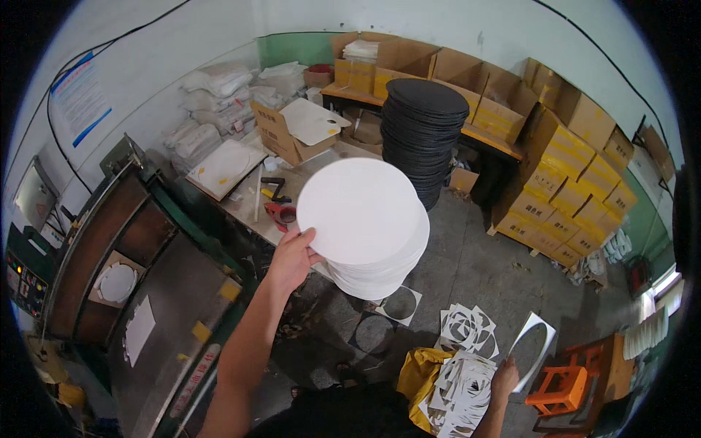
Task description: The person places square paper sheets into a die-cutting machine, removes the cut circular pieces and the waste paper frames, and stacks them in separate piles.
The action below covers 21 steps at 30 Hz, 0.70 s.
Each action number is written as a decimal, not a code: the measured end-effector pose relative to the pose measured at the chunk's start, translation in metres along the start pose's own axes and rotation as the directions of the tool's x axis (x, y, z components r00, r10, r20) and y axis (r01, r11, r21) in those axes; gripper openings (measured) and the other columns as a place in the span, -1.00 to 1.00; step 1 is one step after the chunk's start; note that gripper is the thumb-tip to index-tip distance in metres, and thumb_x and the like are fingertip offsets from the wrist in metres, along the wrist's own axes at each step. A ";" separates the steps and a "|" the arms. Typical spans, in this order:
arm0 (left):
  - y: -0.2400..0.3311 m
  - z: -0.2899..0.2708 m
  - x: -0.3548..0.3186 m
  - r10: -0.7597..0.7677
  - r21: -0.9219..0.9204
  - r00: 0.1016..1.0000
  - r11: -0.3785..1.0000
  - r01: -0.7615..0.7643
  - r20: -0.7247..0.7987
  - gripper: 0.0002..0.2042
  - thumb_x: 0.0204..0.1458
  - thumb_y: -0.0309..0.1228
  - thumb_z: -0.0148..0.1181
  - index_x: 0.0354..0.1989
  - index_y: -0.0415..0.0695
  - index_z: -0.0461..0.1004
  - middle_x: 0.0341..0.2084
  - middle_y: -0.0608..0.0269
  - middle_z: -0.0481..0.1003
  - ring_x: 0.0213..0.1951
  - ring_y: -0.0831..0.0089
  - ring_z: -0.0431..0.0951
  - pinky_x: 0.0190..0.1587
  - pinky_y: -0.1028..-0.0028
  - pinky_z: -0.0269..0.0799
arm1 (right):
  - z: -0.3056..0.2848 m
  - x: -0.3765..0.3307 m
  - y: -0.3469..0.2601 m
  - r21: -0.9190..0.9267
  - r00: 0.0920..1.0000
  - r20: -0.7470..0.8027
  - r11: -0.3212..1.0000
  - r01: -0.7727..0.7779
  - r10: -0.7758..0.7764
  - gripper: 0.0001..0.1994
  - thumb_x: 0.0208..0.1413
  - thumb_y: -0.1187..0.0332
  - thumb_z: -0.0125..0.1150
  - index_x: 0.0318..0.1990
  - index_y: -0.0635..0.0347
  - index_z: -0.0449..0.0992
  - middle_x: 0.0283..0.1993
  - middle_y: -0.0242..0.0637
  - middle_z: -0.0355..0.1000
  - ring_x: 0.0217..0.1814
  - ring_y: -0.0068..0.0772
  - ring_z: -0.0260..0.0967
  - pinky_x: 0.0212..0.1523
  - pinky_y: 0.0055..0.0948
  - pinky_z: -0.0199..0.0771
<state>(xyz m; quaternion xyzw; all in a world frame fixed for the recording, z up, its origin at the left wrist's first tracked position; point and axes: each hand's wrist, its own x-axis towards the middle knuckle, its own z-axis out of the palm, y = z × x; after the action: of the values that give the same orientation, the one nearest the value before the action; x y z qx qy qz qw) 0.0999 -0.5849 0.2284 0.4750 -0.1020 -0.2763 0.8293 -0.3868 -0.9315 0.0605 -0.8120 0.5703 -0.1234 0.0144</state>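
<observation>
Head view: left hand (292, 261) pinches flat white round disc (358, 212) by its lower-left edge, over white disc stack (380, 281); right hand (504, 379) grips white sheet with round hole (549, 333), beside white offcut heap (464, 387).

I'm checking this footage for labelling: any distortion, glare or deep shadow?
Head view: lines bow near the black rim; bright glare at the window, far right; the white disc in the left hand shows little surface detail; deep shadow under the rear table.
</observation>
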 end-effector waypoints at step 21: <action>0.012 -0.166 -0.178 0.083 0.040 0.954 0.996 -0.075 -0.287 -0.60 0.25 -0.13 -0.06 0.08 -0.18 0.37 -0.51 0.21 0.53 -0.60 0.53 0.47 -0.60 0.56 0.39 | 0.283 -0.122 -0.225 0.486 0.176 0.723 0.674 0.556 -0.668 -0.57 0.07 0.11 0.17 -0.10 0.35 0.45 -0.31 -0.10 0.45 -0.41 -0.08 0.41 -0.30 -0.18 0.48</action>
<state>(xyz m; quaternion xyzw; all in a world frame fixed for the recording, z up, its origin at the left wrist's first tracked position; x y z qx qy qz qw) 0.0291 -0.3600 0.1677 0.5177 -0.0029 -0.1692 0.8387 -0.1565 -0.7731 -0.1996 -0.9103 0.0971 0.2759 0.2928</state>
